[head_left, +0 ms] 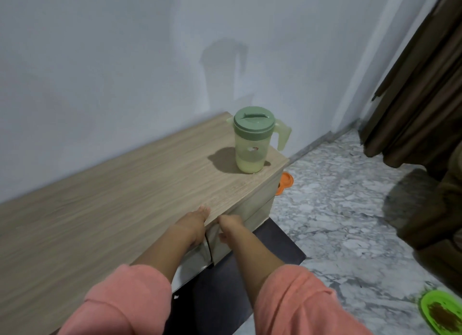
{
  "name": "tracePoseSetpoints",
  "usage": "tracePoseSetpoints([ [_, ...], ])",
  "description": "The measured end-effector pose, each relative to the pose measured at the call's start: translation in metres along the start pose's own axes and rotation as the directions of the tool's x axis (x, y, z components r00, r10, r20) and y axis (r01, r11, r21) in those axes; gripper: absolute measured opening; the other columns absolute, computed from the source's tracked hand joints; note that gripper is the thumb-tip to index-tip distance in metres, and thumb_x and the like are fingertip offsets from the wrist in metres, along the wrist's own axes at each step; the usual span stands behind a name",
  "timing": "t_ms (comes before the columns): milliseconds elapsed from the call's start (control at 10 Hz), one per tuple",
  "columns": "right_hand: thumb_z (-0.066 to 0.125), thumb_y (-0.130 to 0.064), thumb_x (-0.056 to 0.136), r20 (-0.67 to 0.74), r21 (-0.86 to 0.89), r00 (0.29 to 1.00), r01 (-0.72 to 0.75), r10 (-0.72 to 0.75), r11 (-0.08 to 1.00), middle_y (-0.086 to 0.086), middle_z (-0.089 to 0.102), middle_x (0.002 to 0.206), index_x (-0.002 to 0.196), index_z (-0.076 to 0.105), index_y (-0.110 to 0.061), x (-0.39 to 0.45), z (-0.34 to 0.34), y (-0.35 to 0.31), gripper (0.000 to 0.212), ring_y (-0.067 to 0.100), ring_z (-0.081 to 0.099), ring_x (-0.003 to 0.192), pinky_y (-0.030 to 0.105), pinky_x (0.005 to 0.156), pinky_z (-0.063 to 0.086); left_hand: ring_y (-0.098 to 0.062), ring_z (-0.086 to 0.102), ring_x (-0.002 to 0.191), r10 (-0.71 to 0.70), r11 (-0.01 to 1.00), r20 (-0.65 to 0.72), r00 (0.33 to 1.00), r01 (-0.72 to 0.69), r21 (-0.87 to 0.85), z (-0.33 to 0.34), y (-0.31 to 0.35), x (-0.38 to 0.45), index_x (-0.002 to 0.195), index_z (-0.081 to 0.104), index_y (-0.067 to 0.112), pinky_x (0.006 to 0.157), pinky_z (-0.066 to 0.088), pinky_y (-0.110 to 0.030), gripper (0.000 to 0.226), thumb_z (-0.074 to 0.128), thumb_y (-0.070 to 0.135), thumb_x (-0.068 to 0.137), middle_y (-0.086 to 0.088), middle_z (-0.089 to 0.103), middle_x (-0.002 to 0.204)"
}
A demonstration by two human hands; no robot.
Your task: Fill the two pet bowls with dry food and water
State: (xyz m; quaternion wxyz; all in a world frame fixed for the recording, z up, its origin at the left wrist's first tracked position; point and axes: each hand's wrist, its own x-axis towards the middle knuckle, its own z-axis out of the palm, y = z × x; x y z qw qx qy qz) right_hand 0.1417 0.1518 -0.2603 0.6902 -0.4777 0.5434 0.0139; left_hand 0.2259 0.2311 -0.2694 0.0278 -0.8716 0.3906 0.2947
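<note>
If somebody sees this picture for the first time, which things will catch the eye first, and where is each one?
Probably the green lidded pitcher, standing upright alone near the far right end of the wooden cabinet top, with a little liquid at the bottom. Next, the left hand and right hand in the centre, reaching to the cabinet's front edge. Bright colours follow: an orange bowl half hidden behind the cabinet, and a green bowl with brown food on the floor, bottom right.

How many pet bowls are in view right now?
2. An orange bowl on the floor, half hidden behind the cabinet's far end, and a green bowl with brown food at bottom right, cut off by the frame.
</note>
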Motion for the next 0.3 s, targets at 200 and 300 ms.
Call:
tracePoseSetpoints([
  [200, 0.050, -0.015, 0.091, 0.021, -0.360, 0.964, 0.253, -0.263, 0.898, 0.013, 0.056, 0.116, 0.123, 0.051, -0.004, 0.002, -0.036, -0.026, 0.034, 0.026, 0.057, 0.102, 0.026, 0.078, 0.040, -0.019, 0.014, 0.149, -0.054, 0.998, -0.061, 0.997, 0.051, -0.045, 0.006, 0.008, 0.000, 0.154, 0.008, 0.015, 0.121, 0.014, -0.028, 0.063, 0.039, 0.020, 0.100, -0.003, 0.005, 0.162],
  [300, 0.049, -0.016, 0.095, 0.139, -0.451, 0.936, 0.351, -0.324, 0.820, 0.010, 0.055, 0.121, 0.133, 0.048, -0.005, 0.013, -0.066, -0.022, 0.039, 0.021, 0.055, 0.100, 0.018, 0.064, 0.042, -0.016, 0.017, 0.147, -0.141, 0.987, -0.187, 0.972, 0.123, -0.101, 0.024, 0.026, -0.019, 0.153, 0.013, 0.027, 0.114, 0.027, -0.045, 0.060, 0.036, 0.029, 0.099, 0.007, 0.005, 0.162],
])
